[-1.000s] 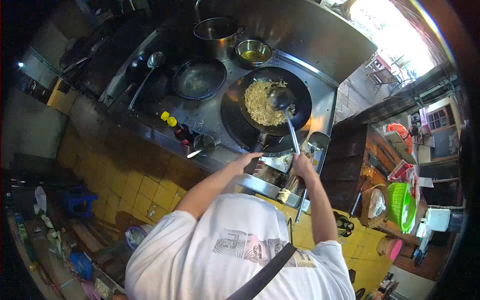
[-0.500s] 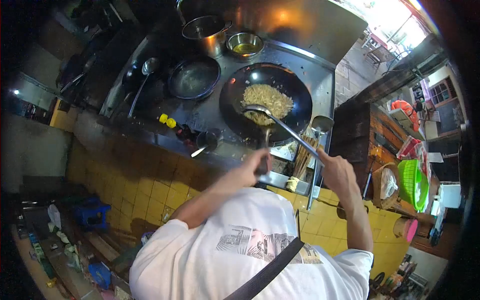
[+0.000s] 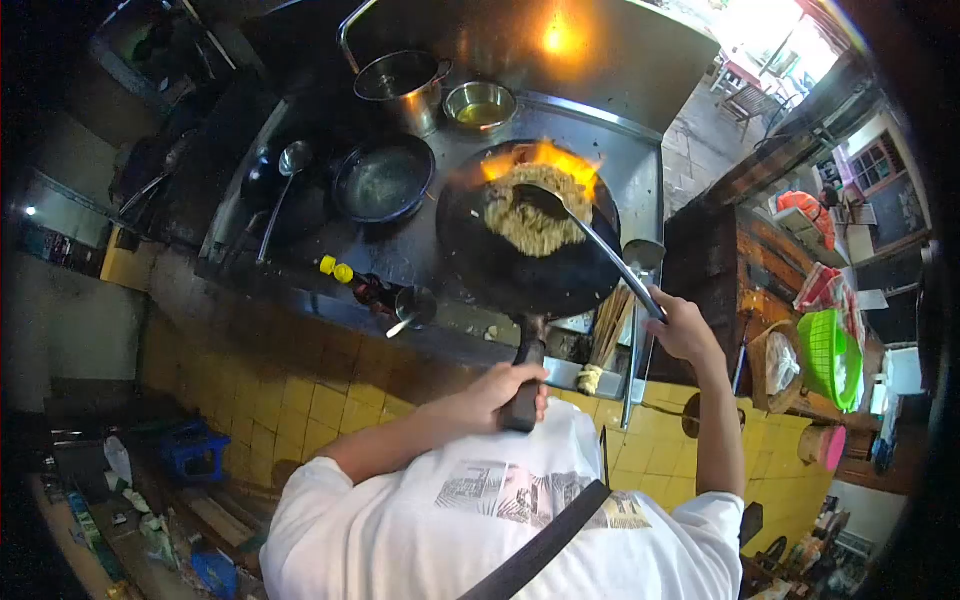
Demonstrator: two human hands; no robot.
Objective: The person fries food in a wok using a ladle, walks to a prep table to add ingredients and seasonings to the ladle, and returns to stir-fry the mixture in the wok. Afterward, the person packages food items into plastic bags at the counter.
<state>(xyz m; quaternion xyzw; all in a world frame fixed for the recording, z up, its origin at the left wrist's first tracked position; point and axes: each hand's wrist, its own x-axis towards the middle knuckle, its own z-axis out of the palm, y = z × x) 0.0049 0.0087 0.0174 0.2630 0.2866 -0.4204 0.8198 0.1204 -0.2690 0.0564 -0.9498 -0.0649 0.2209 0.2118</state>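
Observation:
A black wok (image 3: 480, 265) sits over the stove with pale noodles or shredded food (image 3: 535, 228) in its middle. Flames (image 3: 550, 158) rise along its far rim. My left hand (image 3: 508, 392) is closed around the wok's dark handle (image 3: 530, 355), near my chest. In my right hand (image 3: 684, 328) is the long metal handle of a cooking ladle (image 3: 610, 258); its dark bowl lies over the food. Beside my right hand, a second long-handled metal tool (image 3: 640, 262) with a broad head rests at the stove's right side.
Left of the wok are a second dark pan (image 3: 385, 180), another ladle (image 3: 292, 165) and a yellow-capped bottle (image 3: 365, 288). A steel pot (image 3: 415, 108) and a bowl of yellowish liquid (image 3: 480, 112) stand behind. A bundled brush (image 3: 608, 330) lies by the front edge.
The wok's handle and my left hand have come back toward my body. Flames have flared up at the far rim, and the ladle's bowl has shifted up and right over the food.

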